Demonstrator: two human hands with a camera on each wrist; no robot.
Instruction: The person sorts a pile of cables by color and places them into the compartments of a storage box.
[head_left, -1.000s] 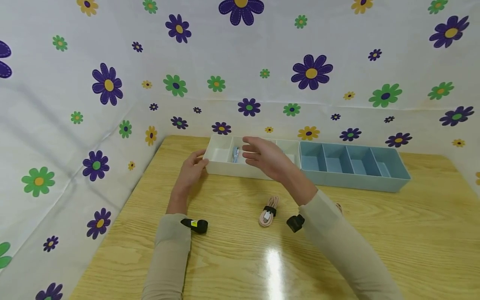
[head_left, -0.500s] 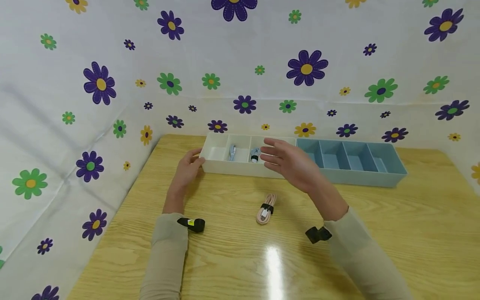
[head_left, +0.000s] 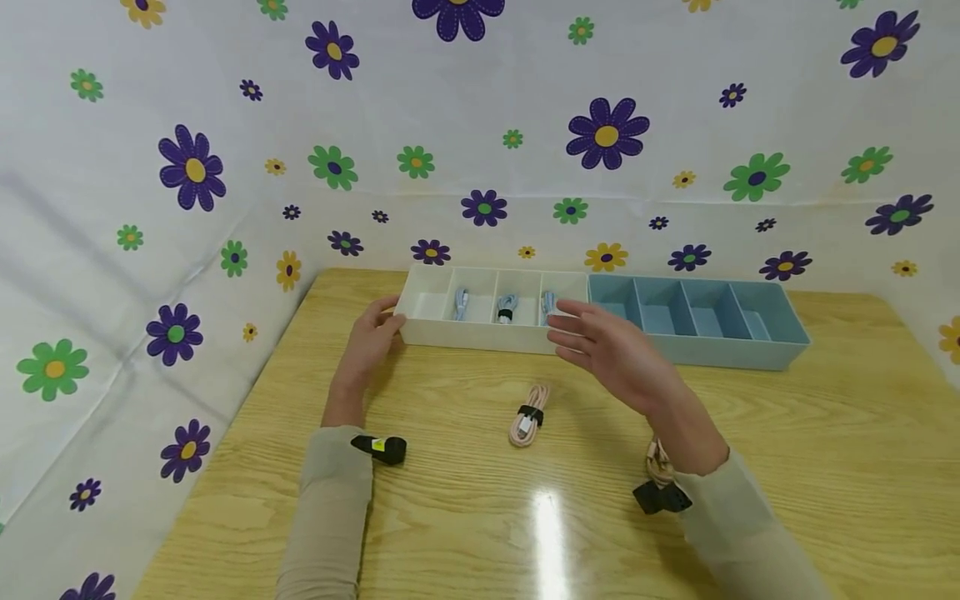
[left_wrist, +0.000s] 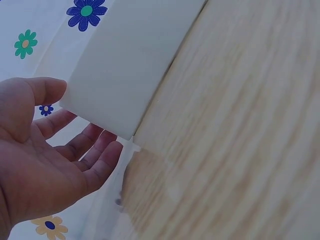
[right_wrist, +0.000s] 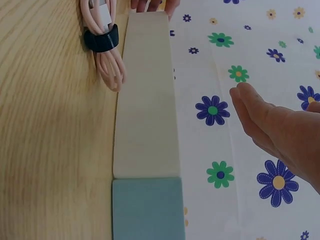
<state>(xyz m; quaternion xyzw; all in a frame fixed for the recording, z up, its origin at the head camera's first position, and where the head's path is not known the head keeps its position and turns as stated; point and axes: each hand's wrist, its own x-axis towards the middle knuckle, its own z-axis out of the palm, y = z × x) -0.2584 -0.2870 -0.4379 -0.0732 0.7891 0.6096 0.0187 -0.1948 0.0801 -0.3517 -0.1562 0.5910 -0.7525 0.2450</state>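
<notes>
My left hand (head_left: 367,346) holds the left end of a white divided box (head_left: 480,336); its thumb touches the front corner and its fingers curve round the end wall (left_wrist: 95,125). My right hand (head_left: 615,350), fingers extended and holding nothing, hovers in front of the box's right end. Coiled light-blue cables lie in the box: one cable (head_left: 461,305) in the second compartment from the left, a black-strapped cable (head_left: 507,309) in the third, and another cable (head_left: 549,305) in the fourth, partly hidden by my right fingers.
A blue divided box (head_left: 727,350) adjoins the white one on the right. On the wooden table (head_left: 450,517) lies a pink coiled cable (head_left: 529,415) with a black strap. A second pinkish cable (head_left: 657,461) is partly hidden by my right wrist. Flowered cloth (head_left: 517,100) stands behind.
My right hand has moved right and toward me along the white box, uncovering the cables in its compartments. My left hand stays at the box's left end. The head view has shifted slightly.
</notes>
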